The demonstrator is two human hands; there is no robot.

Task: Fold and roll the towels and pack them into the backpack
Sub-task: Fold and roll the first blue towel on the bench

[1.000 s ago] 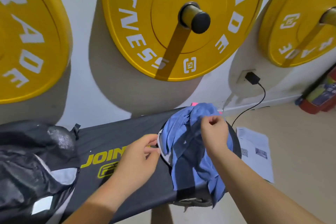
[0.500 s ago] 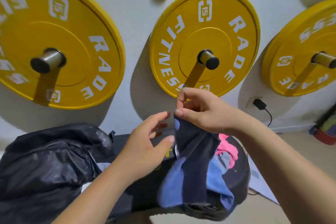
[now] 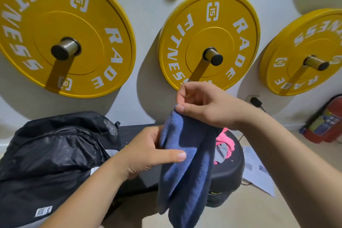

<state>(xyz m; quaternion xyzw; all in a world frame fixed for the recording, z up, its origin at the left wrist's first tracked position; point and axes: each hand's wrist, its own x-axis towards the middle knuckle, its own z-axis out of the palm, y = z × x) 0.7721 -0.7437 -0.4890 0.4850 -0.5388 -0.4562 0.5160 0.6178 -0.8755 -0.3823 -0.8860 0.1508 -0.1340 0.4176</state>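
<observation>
Honestly, my right hand (image 3: 201,105) pinched only the top corner of the hanging towel (image 3: 185,168), my left hand (image 3: 146,152) gripped its nine o'clock edge, and I feared that thin pinch slipping, dropping it crumpled beside the backpack (image 3: 51,153) at eight o'clock.

Backpack (image 3: 55,153) blocks the desk's (image 3: 229,172) left half; towel pile (image 3: 224,143) its right end. Between them, the blue towel (image 3: 185,172) I hold hangs in the gap. Far pegs (image 3: 212,57) protrude. Right floor (image 3: 259,213) open, save papers (image 3: 257,172).
</observation>
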